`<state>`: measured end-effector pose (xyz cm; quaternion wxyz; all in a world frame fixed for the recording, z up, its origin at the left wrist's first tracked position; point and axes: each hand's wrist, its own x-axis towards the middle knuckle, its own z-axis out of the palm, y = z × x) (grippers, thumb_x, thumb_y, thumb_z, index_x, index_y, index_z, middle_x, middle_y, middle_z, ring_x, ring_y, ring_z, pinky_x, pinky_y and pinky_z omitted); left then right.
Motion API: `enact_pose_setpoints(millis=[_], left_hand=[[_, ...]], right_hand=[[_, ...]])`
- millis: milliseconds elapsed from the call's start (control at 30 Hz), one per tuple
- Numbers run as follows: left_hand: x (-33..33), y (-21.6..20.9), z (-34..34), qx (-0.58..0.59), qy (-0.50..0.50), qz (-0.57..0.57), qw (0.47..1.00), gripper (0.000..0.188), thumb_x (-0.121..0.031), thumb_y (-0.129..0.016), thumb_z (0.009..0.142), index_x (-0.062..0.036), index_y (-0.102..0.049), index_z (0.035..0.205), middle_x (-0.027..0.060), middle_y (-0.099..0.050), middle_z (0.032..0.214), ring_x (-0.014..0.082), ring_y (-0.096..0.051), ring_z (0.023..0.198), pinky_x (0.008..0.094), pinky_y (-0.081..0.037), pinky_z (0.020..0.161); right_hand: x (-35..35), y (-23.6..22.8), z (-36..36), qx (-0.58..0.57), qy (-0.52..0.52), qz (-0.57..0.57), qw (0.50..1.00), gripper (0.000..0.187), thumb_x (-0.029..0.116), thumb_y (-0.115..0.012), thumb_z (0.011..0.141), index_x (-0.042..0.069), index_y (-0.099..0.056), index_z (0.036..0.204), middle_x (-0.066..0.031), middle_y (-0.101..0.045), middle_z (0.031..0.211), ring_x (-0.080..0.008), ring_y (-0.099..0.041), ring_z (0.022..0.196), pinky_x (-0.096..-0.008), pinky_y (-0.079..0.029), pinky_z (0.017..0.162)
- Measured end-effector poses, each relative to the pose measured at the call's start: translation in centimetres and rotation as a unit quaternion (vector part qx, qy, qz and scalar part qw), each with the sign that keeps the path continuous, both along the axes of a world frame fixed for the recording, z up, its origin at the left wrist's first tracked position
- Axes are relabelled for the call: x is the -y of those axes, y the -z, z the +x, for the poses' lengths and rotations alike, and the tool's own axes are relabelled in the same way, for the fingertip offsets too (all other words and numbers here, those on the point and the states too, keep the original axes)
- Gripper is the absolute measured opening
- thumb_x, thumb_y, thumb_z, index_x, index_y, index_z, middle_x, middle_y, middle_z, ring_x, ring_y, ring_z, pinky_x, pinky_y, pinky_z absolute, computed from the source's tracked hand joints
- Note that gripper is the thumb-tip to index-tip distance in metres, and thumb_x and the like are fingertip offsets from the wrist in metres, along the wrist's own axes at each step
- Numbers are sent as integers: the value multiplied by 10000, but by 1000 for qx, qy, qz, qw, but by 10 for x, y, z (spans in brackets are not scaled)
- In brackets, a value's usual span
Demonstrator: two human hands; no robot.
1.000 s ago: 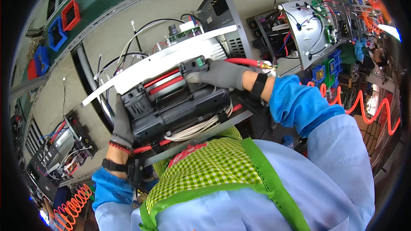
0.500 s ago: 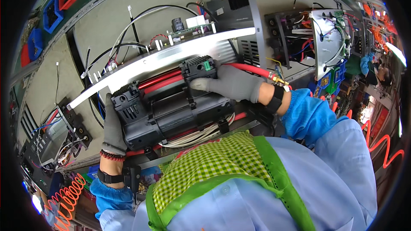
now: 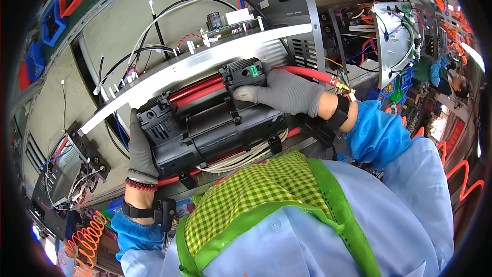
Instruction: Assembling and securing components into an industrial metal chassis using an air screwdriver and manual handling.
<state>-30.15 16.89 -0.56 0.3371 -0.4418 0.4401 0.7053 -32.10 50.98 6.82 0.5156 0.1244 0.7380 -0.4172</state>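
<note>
A black compressor-like unit [image 3: 205, 128] with ribbed end blocks lies across the bench inside an open metal chassis. My left hand [image 3: 140, 150], in a grey glove, grips its left end block. My right hand [image 3: 284, 91], also gloved, rests on the right end block, fingers by a small green tag [image 3: 253, 71]. Red hoses [image 3: 197, 88] run along the top of the unit. A silver metal rail [image 3: 205, 61] carrying a small circuit board [image 3: 225, 23] crosses just behind it. White cables [image 3: 246, 156] curl under the unit's front.
Other open chassis with wiring stand at right [image 3: 389, 36] and lower left [image 3: 61, 179]. Red and blue bins [image 3: 56, 10] hang on the upper left rail. Coiled orange hoses hang at lower left [image 3: 87, 236] and at the right [image 3: 461, 174]. Another person [image 3: 451, 79] works far right.
The view has shifted closer over the unit. Both hands keep their hold on its two ends, and the right hand has settled further onto the right end block.
</note>
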Motion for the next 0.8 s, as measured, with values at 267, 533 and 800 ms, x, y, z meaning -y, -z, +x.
enact_pose_setpoints(millis=[267, 533, 800], left_hand=[[-19, -17, -6, -15, -1, 58, 998, 485, -457, -383, 1028, -68, -623, 1192, 105, -711, 1037, 232, -713, 848, 377, -605, 749], [-13, -26, -8, 39, 22, 27, 999, 489, -456, -390, 1026, -54, -602, 1206, 116, -708, 1029, 252, -716, 812, 363, -600, 753], [-21, -24, -7, -2, -4, 44, 999, 487, -437, -374, 1033, -45, -578, 1237, 122, -697, 1067, 242, -710, 885, 364, -593, 802]], right_hand=[[0, -21, -13, 165, -1, 64, 984, 849, 650, -627, 825, -37, -505, 1308, -232, -668, 1061, -290, -659, 992, -365, -497, 928], [-2, 14, 24, -39, -9, 12, 999, 873, 649, -601, 846, -73, -473, 1318, -239, -661, 1084, -296, -661, 1010, -360, -496, 914], [2, 2, 12, -4, -25, 48, 999, 1021, 617, -652, 813, -185, -304, 1341, -275, -662, 1034, -348, -665, 1006, -351, -489, 921]])
